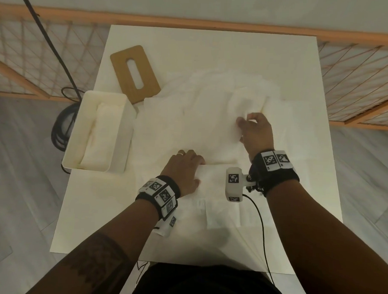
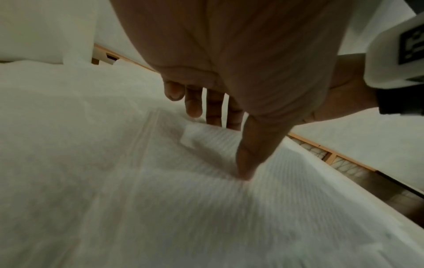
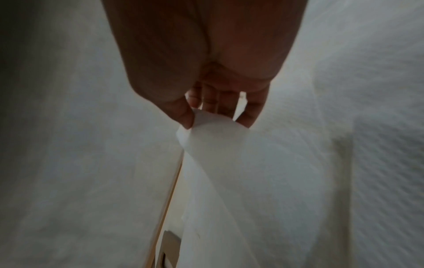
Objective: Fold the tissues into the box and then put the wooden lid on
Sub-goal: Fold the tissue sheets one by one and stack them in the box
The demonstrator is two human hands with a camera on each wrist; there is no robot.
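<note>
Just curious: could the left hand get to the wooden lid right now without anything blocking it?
Probably yes. The wooden lid lies flat and uncovered beyond the box, nothing on it. But the left hand is busy pressing down the tissue.

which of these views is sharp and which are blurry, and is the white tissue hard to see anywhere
Head view: sharp but dim and warm; the tissues barely stand out from the white table, while the wooden lid and box read clearly. Left wrist view: left hand fairly clear, foreground tissue smeared. Right wrist view: dim and soft throughout, right hand in shadow.
</note>
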